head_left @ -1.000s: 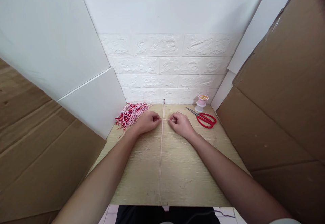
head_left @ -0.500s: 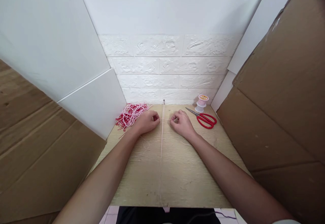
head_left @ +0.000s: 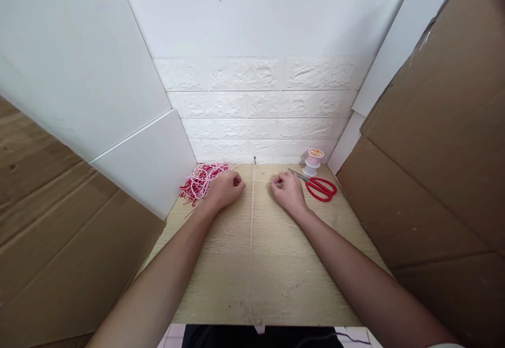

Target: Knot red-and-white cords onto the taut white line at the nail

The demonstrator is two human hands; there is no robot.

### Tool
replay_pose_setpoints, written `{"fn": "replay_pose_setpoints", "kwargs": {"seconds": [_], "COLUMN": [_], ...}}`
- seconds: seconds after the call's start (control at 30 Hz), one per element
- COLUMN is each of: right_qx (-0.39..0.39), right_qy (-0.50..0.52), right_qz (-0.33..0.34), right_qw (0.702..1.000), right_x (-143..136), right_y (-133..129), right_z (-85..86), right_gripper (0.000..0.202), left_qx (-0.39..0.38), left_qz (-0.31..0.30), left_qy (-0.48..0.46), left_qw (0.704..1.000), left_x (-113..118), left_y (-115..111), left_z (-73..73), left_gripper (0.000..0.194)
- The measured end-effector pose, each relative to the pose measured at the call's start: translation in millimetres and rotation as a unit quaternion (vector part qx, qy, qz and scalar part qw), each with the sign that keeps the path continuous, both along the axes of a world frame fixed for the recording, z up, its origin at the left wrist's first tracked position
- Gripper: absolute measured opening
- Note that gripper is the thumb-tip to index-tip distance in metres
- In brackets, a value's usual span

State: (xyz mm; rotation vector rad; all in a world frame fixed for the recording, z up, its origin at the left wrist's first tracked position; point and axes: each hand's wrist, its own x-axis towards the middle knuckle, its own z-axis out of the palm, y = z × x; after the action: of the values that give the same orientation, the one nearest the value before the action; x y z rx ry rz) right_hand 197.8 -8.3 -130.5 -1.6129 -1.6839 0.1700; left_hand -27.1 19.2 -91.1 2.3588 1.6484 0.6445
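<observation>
From my end: left hand [head_left: 229,187] and right hand [head_left: 288,192], mid-frame, both look closed in a pinch on a thin thread [head_left: 262,180] running sideways between them. It crosses the strung cords [head_left: 251,232], whose long axis runs up the frame from bottom centre to the small hook [head_left: 254,159] at the wall. Cords lie between the hands, right of the left fingertips, left of the right; left is nearer. Outward: red-and-white tangle [head_left: 199,179] beside left hand, scissors [head_left: 321,188] just right of right hand, spools [head_left: 314,159] above them.
</observation>
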Motion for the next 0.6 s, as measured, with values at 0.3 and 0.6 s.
{"fn": "replay_pose_setpoints", "kwargs": {"seconds": [0.3,0.6], "right_qx": [-0.058,0.119], "right_qy": [-0.012,0.059], "right_qz": [-0.131,0.033], "right_qw": [0.990,0.991], "right_x": [7.3,-12.1], "right_y": [-1.4,-4.8], "right_z": [6.1,26.1], "right_gripper": [0.021,0.041], "left_qx": [-0.006,0.089], "left_qz": [0.144,0.058], "left_qy": [0.081,-0.117], "left_qw": [0.986,0.988], "left_x": [-3.5,10.2], "left_y": [1.6,8.4], "left_z": [4.0,3.5], "left_gripper": [0.015,0.029]}}
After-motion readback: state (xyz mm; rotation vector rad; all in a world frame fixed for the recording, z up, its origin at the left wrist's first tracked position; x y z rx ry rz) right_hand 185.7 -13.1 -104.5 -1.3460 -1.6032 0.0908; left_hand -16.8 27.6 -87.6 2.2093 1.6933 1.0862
